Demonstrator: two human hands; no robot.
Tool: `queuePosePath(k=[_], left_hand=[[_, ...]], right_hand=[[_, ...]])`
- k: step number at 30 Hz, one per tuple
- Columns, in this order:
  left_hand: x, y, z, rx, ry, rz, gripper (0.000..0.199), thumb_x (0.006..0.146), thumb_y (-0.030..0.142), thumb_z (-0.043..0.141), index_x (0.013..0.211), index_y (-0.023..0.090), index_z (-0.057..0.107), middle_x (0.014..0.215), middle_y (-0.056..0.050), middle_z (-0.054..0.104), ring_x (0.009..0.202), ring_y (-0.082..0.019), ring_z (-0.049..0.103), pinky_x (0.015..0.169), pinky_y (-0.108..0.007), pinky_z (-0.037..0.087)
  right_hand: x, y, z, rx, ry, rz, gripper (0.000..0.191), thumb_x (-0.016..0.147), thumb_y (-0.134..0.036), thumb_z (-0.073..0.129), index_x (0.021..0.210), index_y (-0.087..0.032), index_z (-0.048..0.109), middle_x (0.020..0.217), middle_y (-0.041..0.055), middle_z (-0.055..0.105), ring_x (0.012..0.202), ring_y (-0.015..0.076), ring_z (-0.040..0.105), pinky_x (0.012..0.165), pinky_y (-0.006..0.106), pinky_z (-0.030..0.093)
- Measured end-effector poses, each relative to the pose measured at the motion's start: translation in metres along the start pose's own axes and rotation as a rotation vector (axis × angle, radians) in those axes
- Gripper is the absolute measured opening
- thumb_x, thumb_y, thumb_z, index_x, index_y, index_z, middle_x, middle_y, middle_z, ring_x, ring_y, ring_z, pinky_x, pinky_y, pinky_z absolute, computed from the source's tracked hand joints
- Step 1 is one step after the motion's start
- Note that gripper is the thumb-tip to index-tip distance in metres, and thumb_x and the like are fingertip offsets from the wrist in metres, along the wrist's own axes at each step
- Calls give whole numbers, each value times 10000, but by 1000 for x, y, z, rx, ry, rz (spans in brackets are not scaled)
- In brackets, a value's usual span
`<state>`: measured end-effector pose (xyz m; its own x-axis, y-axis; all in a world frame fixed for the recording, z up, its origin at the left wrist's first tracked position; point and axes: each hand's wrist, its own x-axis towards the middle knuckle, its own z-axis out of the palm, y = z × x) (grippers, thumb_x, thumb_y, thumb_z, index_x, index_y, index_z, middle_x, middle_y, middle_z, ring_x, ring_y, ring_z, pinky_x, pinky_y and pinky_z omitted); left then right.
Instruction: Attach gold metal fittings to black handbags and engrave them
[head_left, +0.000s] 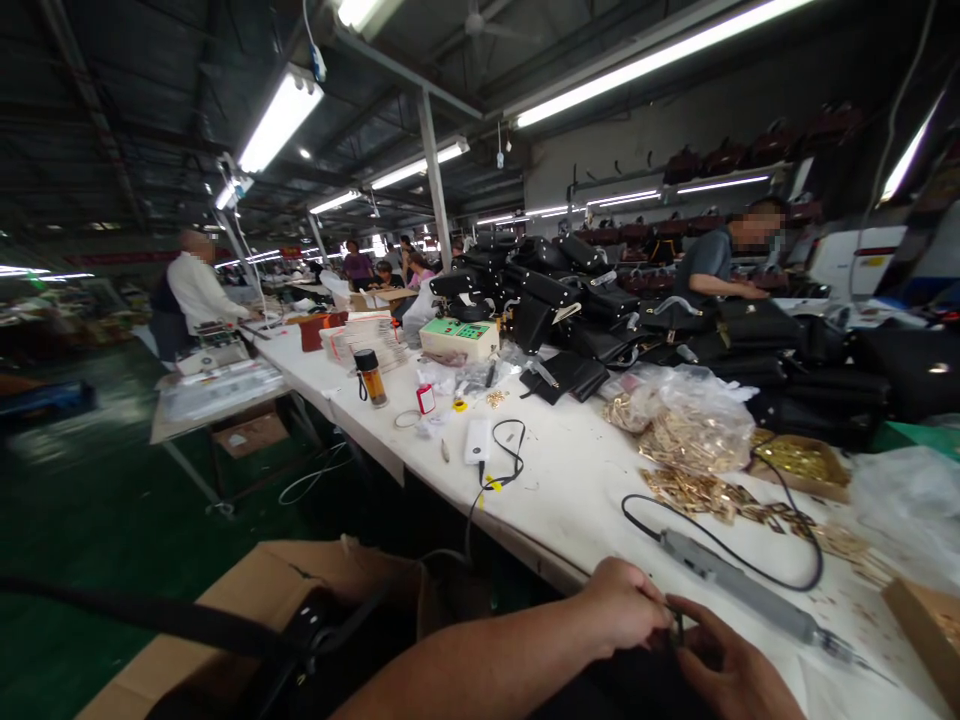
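My left hand (624, 608) reaches across the bottom of the view, closed in a pinch. Facing it, my right hand (731, 660) has its thumb and fingers bent round the same spot. Between the fingertips shows a thin dark piece with a slight shine (678, 626); the fingers cover too much of it to tell its kind. Below both hands lies black material (622, 690), partly cut off by the frame. Beside my right hand, a grey electric screwdriver (739, 585) with a black cord rests on the white table (570, 500).
Gold metal fittings (712, 495) and a plastic bag of them (679, 430) lie rightward. Black handbags (555, 290) are piled behind. A cardboard box (262, 590) stands lower left. A power bank (478, 442), a bottle (370, 378) and co-workers (720, 255) are farther off.
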<state>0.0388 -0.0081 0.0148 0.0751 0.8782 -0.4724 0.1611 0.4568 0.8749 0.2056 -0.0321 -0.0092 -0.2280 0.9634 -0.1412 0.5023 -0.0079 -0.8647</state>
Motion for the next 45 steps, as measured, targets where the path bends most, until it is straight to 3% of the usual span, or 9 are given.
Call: queuePosePath(k=[3,12,19,24,29,32,35,39,45], left_hand=[[1,1,1,5,5,9,94,648,122,759,729,157,728,512,24,604,448,-118,571,463,-221,457],[3,-1,0,31,4,16,128,609,73,733,698,165,727,498,25,593,470,-142,561,495,-256,459],[-5,4,-2,-16,-12,0,89,664,113,761,716,164,712,527,32,606,469,-118,571,517,-243,464],[-12,12,-2,-9,-14,2,84,690,107,748,751,152,711,537,33,606,464,-103,572,484,-210,450],[-13,22,-5,59,-36,0,81,712,70,712,743,144,714,495,40,573,452,-107,571,480,-206,451],[-15,27,-7,114,-76,5,89,743,65,689,774,142,722,521,30,596,493,-115,592,525,-219,474],[-10,28,-8,163,-100,21,79,807,97,662,844,139,717,564,30,611,539,-102,603,573,-209,484],[4,29,-9,212,-154,21,70,853,144,651,901,141,702,655,11,659,597,-99,634,605,-201,513],[5,35,-10,316,-178,36,68,856,180,654,904,148,690,741,-31,708,649,-134,692,592,-215,546]], right_hand=[[1,-6,-6,-15,-23,-7,573,713,-448,597,1217,-212,733,659,12,685,644,244,668,598,305,482],[-3,-20,-3,9,65,-19,463,686,-495,656,1062,-268,802,613,22,691,643,287,696,609,336,536],[-10,-29,-9,51,-33,27,601,715,-560,611,1202,-238,749,793,60,776,803,299,747,714,318,570],[-7,-32,-13,43,-21,-7,556,694,-562,633,1127,-246,783,717,55,755,693,277,715,642,309,542],[1,-30,-23,23,-115,13,523,788,-578,591,1115,-219,785,757,48,760,719,259,698,634,303,500],[0,-39,-32,-24,-97,49,427,873,-519,560,1044,-210,800,768,34,758,711,224,674,622,288,467],[3,-46,-38,-8,-54,42,288,845,-393,619,905,-179,802,779,35,753,715,187,656,635,260,460],[16,-39,-37,186,-58,171,242,810,-312,651,929,-146,780,715,29,722,633,145,633,563,222,446],[18,-37,-38,210,-44,211,183,797,-258,655,878,-151,779,678,25,716,603,127,635,524,192,440]])
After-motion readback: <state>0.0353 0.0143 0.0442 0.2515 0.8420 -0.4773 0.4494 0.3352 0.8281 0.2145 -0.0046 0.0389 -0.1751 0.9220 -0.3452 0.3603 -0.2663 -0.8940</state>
